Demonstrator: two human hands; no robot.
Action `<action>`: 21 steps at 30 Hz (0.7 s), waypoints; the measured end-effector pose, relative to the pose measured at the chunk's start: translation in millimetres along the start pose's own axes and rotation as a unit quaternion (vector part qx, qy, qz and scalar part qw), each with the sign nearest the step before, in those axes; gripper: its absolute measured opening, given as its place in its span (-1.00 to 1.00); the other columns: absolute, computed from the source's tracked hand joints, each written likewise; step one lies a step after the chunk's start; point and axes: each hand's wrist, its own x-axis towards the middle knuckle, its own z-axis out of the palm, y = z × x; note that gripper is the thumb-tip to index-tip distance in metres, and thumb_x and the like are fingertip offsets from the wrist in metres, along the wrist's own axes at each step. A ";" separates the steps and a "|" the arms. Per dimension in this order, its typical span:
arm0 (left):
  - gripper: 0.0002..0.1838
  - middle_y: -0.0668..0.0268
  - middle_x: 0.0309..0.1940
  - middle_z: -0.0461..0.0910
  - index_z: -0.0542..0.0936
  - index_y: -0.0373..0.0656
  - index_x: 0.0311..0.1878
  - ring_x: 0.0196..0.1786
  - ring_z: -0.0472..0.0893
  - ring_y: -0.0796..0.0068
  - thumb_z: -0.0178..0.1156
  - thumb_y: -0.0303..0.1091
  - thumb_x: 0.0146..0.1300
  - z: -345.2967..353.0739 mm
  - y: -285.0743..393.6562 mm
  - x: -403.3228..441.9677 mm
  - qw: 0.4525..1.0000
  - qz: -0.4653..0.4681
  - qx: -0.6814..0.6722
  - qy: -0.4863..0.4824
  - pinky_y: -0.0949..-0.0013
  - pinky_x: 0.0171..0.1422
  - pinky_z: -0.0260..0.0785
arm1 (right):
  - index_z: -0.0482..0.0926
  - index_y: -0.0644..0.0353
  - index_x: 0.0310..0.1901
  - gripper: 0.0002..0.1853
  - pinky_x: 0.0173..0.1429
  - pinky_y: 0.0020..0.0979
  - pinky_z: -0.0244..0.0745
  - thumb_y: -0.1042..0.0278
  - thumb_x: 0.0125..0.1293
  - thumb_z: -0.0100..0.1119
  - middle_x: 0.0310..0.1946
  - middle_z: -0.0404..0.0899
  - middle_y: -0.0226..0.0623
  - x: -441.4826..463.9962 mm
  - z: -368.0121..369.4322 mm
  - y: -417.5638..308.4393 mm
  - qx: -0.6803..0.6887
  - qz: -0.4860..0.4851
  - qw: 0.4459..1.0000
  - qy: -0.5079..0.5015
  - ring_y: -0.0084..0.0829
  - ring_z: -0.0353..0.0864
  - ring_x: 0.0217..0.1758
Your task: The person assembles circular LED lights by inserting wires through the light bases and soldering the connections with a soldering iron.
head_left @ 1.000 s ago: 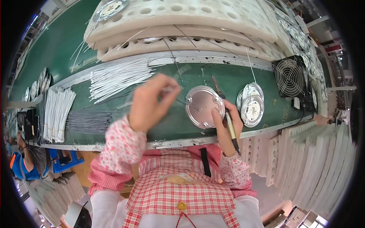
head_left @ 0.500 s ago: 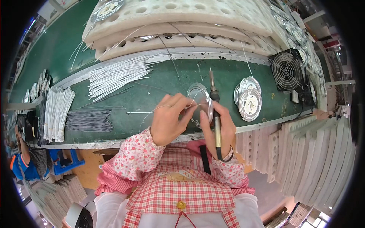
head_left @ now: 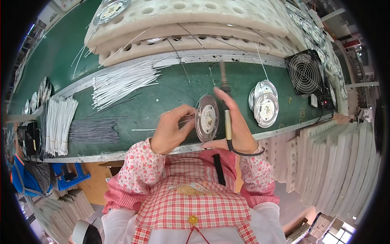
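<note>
A round metal disc (head_left: 208, 119) stands nearly on edge between my hands, its side with the pale centre part facing right. Thin wires run from its left side into my left hand (head_left: 173, 127), which is closed around them with fingertips pinched. My right hand (head_left: 237, 122) holds a soldering iron (head_left: 228, 122) with a pale yellow handle; its tip points away and is blurred. The thumb and fingers of that hand are spread beside the disc, one near its lower edge. Two similar discs (head_left: 266, 110) lie overlapping on the green bench to the right.
White wires (head_left: 122, 83), grey wires (head_left: 94, 130) and a white bundle (head_left: 60, 126) lie on the left. A black fan (head_left: 304, 74) stands at the right. Stacked foam boards (head_left: 187, 20) rise behind the bench; more boards (head_left: 341, 166) stand at the lower right.
The disc has turned from its plain face to its pale-centred face. My left hand came down to its wires, and my right hand's fingers have spread around it.
</note>
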 end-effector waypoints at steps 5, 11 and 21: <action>-0.86 0.20 -0.21 0.70 0.60 -0.38 -0.05 -0.18 0.70 0.45 0.22 -0.62 0.34 4.4 -5.1 4.8 0.979 -0.056 -0.193 0.013 0.40 -0.01 0.57 | 0.10 0.20 0.53 0.30 0.48 -0.13 0.27 0.09 -0.23 0.77 0.37 0.33 -0.02 7.2 13.4 4.0 0.043 -0.002 0.999 0.010 -0.03 0.37 0.42; -0.82 0.25 -0.24 0.71 0.60 -0.43 -0.12 -0.20 0.66 0.54 0.21 -0.44 0.46 -3.1 4.8 7.4 0.964 -0.100 -0.245 0.011 0.43 -0.05 0.54 | 0.16 0.22 0.50 0.26 0.39 -0.12 0.34 0.07 -0.23 0.78 0.27 0.42 -0.09 2.9 35.9 6.5 0.134 0.035 0.985 0.098 -0.04 0.45 0.28; -0.64 -0.01 -0.50 0.63 0.59 -0.29 -0.30 -0.47 0.62 -0.05 0.47 -0.18 0.10 0.0 16.3 22.5 0.988 -0.066 0.123 0.058 0.12 -0.36 0.42 | 0.27 0.23 0.45 0.09 0.21 -0.08 0.44 0.12 -0.13 0.67 0.16 0.46 0.01 -3.6 43.9 -15.1 -0.209 -0.011 0.963 0.169 0.05 0.44 0.16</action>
